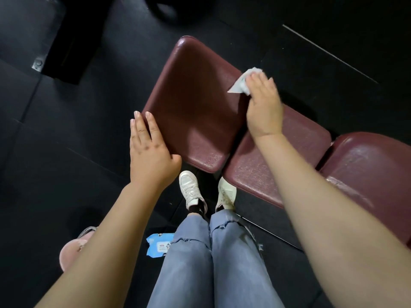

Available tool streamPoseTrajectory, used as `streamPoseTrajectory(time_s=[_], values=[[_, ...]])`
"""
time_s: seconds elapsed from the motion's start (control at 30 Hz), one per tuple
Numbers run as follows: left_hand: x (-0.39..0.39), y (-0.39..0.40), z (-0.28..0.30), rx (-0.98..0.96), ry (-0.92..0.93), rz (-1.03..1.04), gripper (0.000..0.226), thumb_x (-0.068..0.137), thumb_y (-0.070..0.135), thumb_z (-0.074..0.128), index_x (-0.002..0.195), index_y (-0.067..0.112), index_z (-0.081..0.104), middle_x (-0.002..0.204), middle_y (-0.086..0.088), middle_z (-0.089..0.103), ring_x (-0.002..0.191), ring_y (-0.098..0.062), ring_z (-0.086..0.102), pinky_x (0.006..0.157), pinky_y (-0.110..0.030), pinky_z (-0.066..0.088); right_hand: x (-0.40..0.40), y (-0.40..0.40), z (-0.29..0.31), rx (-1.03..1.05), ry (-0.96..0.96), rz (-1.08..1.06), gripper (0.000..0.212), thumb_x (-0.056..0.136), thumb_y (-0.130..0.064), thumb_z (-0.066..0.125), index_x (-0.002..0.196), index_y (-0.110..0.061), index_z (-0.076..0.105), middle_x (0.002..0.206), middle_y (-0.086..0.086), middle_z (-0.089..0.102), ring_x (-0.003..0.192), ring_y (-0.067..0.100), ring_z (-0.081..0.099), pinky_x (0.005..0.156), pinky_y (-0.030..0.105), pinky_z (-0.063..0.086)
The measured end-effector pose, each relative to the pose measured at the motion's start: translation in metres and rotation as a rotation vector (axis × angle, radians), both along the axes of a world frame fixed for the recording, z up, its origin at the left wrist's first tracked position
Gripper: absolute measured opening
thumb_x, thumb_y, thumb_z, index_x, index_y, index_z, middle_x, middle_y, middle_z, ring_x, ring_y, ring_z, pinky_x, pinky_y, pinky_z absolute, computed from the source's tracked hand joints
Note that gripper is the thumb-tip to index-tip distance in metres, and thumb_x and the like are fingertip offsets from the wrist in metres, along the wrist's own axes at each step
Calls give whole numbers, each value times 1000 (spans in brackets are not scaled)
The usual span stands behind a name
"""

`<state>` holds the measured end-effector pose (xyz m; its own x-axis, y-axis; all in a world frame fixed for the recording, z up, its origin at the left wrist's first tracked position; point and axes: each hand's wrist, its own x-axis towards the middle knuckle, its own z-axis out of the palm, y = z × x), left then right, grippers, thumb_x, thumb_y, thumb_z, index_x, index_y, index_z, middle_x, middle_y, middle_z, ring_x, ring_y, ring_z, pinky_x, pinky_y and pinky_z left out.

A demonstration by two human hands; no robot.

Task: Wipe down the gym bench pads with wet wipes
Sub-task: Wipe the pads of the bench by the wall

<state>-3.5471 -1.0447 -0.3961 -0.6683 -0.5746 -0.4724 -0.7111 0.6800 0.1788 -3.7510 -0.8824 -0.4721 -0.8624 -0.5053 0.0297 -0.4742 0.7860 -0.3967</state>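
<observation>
A gym bench with dark red pads runs from the centre to the right. Its raised end pad [191, 103] tilts up in the middle of the view. My right hand [263, 107] presses a crumpled white wet wipe [241, 83] against that pad's far right edge, fingers laid flat over it. Along the pad's near left edge rests my left hand [151, 150], its fingers straight and the thumb on the pad's lower corner. A second pad [289, 147] and a third pad [367, 170] follow to the right.
A blue pack of wet wipes [159, 243] lies on the black rubber floor beside my left leg. My white shoes [189, 187] stand under the bench. A pink slipper [71, 247] is at the lower left. A black machine base [66, 47] sits at the upper left.
</observation>
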Motion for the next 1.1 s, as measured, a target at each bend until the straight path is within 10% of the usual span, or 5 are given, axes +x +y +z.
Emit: streamPoseTrajectory(time_s=[0.23,0.4,0.63,0.77,1.1], values=[[-2,0,6,25,-34,-3,104,85,28,59,155,8,-16,163,-16,-19,151,-30,-15,123,-42,1,183,27,13,-187,-196,251,37,100,-4,39,126,-1,64,130,14,63,124,30,57,106,43,45],[0,-4,7,25,-18,-20,102,84,26,58,156,9,-13,164,-16,-17,152,-29,-13,124,-41,3,124,51,2,-116,-103,545,42,89,7,40,122,-1,67,127,14,64,120,30,61,109,43,41],[2,-3,5,41,2,-6,102,85,25,57,156,10,-14,163,-15,-18,152,-29,-14,123,-41,1,0,28,4,88,-14,316,45,82,8,42,121,-2,62,132,16,59,124,38,53,114,43,29],[3,-4,5,58,1,2,102,85,26,57,156,11,-15,163,-14,-20,151,-28,-16,123,-42,1,63,14,4,-73,-163,-50,47,84,10,43,127,1,61,136,18,57,126,35,53,114,30,21],[18,-11,-3,177,297,138,86,85,3,53,159,18,11,166,-1,4,153,-18,1,123,-34,13,225,27,15,-196,-326,7,40,91,-1,41,122,-1,66,130,15,63,121,28,60,116,35,31]])
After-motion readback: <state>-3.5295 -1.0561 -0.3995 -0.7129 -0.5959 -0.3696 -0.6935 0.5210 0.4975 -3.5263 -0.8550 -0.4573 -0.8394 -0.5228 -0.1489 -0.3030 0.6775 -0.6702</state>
